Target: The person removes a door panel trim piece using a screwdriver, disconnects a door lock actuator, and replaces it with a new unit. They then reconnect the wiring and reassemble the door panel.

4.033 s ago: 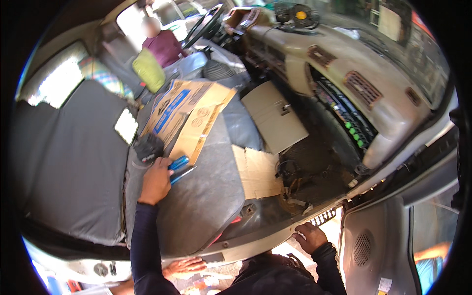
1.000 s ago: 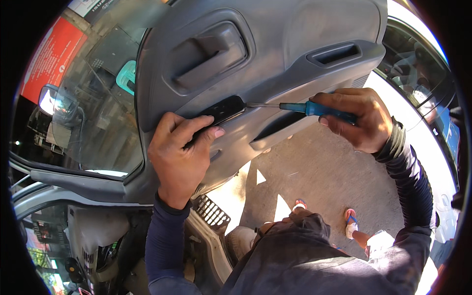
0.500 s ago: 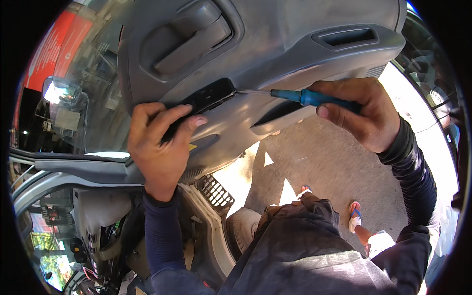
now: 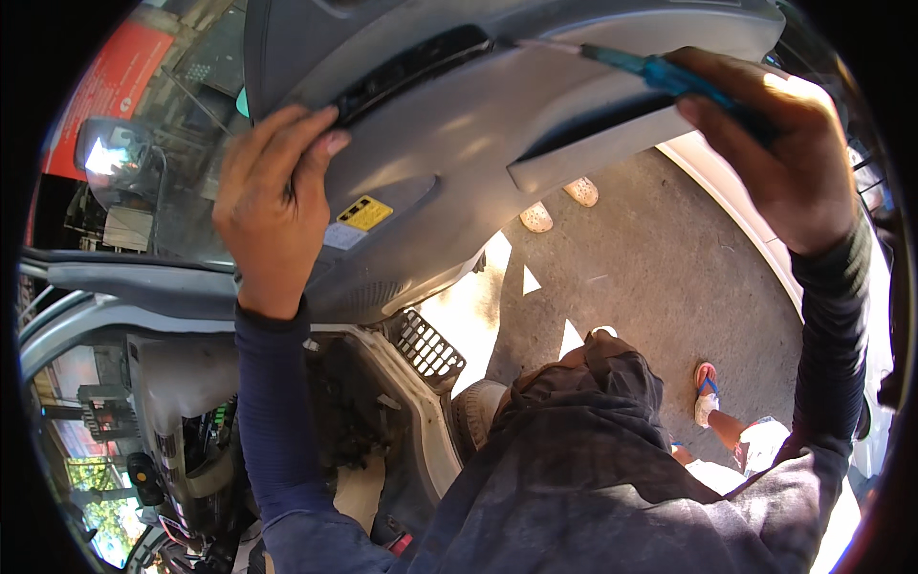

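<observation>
A long black switch panel (image 4: 416, 72) lies along the armrest of a grey car door panel (image 4: 459, 158). My left hand (image 4: 273, 196) grips the left end of this black panel between thumb and fingers; that end is partly hidden behind them. My right hand (image 4: 784, 143) is closed around the blue handle of a screwdriver (image 4: 660, 75). Its thin metal shaft points left, and the tip is close to the right end of the black panel. Blur hides whether the two touch.
Below the armrest is a door pull pocket (image 4: 593, 134). A yellow label (image 4: 365, 213) is stuck on the door. A slotted black step plate (image 4: 430, 346) lies at the sill. Another person's sandalled foot (image 4: 706, 387) stands at right, and pale clogs (image 4: 537, 217) show beyond the door.
The view has shifted, so the door sits higher in the picture. The screwdriver tip has come slightly away from the black panel's right end. My left hand stays at the left end.
</observation>
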The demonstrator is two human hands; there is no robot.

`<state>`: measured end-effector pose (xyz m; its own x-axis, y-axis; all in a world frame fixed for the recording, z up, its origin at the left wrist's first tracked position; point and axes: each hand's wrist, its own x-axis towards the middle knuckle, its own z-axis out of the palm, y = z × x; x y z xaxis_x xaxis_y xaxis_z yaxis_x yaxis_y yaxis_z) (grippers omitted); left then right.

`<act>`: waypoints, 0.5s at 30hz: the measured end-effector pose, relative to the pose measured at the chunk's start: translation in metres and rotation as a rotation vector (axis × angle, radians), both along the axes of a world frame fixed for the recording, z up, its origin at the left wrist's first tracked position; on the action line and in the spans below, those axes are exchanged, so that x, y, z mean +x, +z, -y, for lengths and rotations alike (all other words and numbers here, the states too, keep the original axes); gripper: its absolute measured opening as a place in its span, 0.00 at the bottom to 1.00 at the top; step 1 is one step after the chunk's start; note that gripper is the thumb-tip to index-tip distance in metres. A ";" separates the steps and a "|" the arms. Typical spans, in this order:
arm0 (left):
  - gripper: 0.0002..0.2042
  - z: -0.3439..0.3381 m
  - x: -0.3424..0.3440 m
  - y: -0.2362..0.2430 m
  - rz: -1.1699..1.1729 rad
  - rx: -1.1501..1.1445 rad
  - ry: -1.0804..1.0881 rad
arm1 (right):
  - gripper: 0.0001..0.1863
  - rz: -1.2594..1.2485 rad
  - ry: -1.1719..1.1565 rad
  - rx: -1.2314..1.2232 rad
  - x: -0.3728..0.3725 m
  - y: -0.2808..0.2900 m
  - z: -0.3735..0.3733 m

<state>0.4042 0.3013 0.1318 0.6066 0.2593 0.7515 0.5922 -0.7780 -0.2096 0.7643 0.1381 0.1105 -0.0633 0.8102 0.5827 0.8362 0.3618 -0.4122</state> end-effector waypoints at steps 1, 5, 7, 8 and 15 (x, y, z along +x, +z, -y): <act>0.09 -0.002 -0.004 -0.001 0.022 0.003 0.000 | 0.16 0.036 0.000 0.006 -0.007 0.002 0.007; 0.12 -0.008 -0.030 0.009 0.022 -0.203 -0.106 | 0.16 0.012 -0.008 0.051 -0.053 0.000 0.031; 0.14 -0.015 -0.042 0.017 -0.021 -0.199 -0.118 | 0.16 -0.046 -0.008 0.053 -0.080 -0.008 0.033; 0.15 -0.019 -0.046 0.020 -0.038 -0.155 -0.092 | 0.15 -0.052 0.004 0.077 -0.092 -0.012 0.030; 0.20 -0.046 -0.052 0.025 -0.053 -0.192 -0.276 | 0.15 0.067 -0.058 0.149 -0.150 -0.010 0.007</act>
